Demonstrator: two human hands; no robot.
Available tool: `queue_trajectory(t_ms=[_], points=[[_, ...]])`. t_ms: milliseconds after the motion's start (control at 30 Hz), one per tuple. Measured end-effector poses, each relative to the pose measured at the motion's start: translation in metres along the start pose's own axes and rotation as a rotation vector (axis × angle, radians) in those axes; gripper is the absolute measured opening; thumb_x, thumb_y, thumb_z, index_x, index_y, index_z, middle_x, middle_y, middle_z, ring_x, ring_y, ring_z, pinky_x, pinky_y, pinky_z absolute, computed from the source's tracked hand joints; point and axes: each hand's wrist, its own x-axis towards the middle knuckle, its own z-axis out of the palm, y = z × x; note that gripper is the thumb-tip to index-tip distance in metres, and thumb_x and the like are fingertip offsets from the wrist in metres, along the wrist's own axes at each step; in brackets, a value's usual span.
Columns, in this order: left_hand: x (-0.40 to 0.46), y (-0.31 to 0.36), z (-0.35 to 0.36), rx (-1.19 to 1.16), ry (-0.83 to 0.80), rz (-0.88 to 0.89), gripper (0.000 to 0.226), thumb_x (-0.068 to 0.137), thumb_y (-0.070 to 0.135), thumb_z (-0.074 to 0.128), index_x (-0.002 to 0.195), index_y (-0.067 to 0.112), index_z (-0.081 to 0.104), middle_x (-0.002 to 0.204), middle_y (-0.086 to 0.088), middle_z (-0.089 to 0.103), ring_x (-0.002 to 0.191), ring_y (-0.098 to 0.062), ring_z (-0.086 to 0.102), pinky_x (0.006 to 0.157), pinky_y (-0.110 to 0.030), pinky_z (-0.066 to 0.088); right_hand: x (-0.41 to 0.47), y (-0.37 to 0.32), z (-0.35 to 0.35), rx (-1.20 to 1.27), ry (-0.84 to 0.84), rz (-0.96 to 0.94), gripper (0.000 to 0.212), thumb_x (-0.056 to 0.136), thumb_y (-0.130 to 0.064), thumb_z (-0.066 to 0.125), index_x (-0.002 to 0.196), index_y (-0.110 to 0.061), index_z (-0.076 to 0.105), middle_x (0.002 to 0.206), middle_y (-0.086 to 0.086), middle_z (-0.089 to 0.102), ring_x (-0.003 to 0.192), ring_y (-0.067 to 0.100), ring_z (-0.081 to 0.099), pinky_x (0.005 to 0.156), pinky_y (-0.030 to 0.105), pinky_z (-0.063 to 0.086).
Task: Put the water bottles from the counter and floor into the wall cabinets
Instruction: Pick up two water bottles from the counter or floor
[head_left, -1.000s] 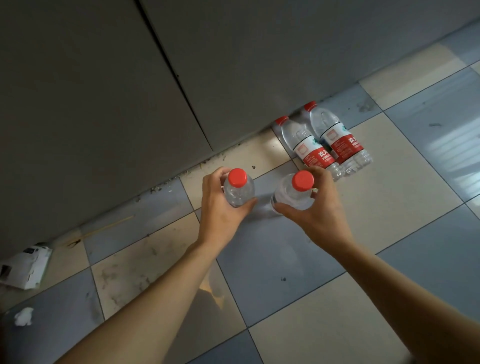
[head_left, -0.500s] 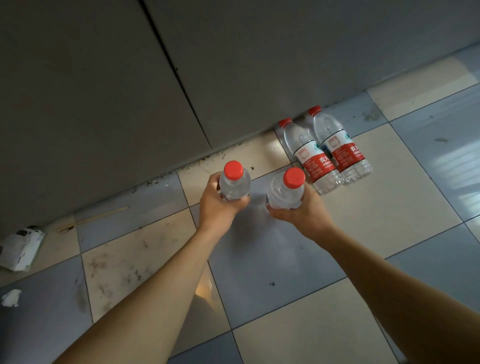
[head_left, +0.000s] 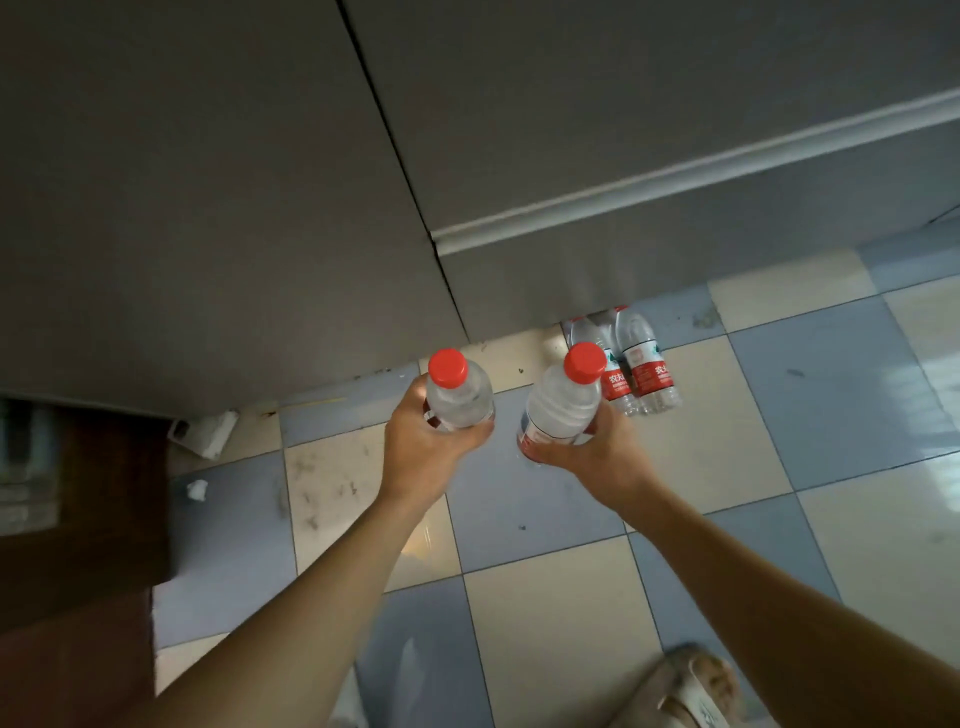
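My left hand (head_left: 426, 449) grips a clear water bottle (head_left: 460, 395) with a red cap, held upright above the floor. In my right hand (head_left: 597, 457) is a second red-capped water bottle (head_left: 563, 402), tilted slightly left. Two more bottles with red labels (head_left: 647, 371) stand on the tiled floor against the base of the grey cabinet front (head_left: 571, 156), just behind my right hand. One of them is partly hidden by the bottle I hold.
Checkered blue and cream floor tiles (head_left: 841, 395) stretch to the right. A white crumpled box (head_left: 208, 431) and a paper scrap (head_left: 196, 489) lie at the left. A dark brown piece of furniture (head_left: 83, 519) fills the left edge. A foot in a sandal (head_left: 685, 691) shows below.
Both hands have risen from the floor with their bottles. The view has pulled up and back, showing more cabinet front, the brown furniture and my foot.
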Motion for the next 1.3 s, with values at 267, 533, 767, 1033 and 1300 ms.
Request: queue_trajectory(t_ms=[267,533,767,1033,1300], points=[[-0.086,0.214,-0.088,-0.032,0.023,0.121,0.061,0.068,0.031,0.095,0.121,0.03,0.064,0.104,0.026,0.07,0.101,0.004,0.065,0.08,-0.005,0.049,-0.104,-0.233,-0.067,-0.102,-0.072,-0.092,0.054,0.072,-0.031,0.091,0.118,-0.024,0.065,0.1,-0.009,0.073,0.093,0.007,0.069,0.071,0.012,0.053],[-0.152,0.413,-0.198,-0.164,0.075,0.248,0.05,0.063,0.035,0.096,0.104,0.035,0.068,0.098,0.018,0.075,0.094,-0.001,0.071,0.077,-0.014,0.054,-0.213,-0.449,-0.098,-0.083,-0.044,-0.211,0.056,0.066,-0.035,0.093,0.115,-0.031,0.067,0.098,-0.021,0.075,0.091,-0.004,0.07,0.07,0.01,0.054],[-0.184,0.546,-0.326,-0.158,0.064,0.491,0.044,0.067,0.037,0.093,0.105,0.03,0.071,0.097,0.013,0.077,0.092,-0.005,0.072,0.077,-0.022,0.056,-0.282,-0.595,-0.065,-0.051,0.057,-0.369,0.058,0.064,-0.025,0.096,0.115,-0.022,0.069,0.103,-0.008,0.077,0.096,0.006,0.073,0.086,0.029,0.058],[-0.183,0.691,-0.484,-0.167,0.156,0.752,0.044,0.068,0.02,0.092,0.106,0.022,0.07,0.095,0.006,0.076,0.087,-0.012,0.072,0.074,-0.023,0.058,-0.304,-0.781,-0.004,0.011,0.171,-0.633,0.054,0.065,-0.018,0.094,0.112,-0.019,0.067,0.091,-0.013,0.077,0.081,-0.002,0.071,0.063,0.009,0.05],[-0.17,0.827,-0.567,-0.164,0.387,0.877,0.042,0.067,0.035,0.089,0.102,0.033,0.066,0.092,0.014,0.072,0.082,0.004,0.065,0.073,-0.026,0.056,-0.301,-0.948,0.005,0.084,0.223,-0.865,0.054,0.056,-0.034,0.094,0.102,-0.028,0.066,0.093,-0.015,0.076,0.087,0.001,0.071,0.076,0.023,0.054]])
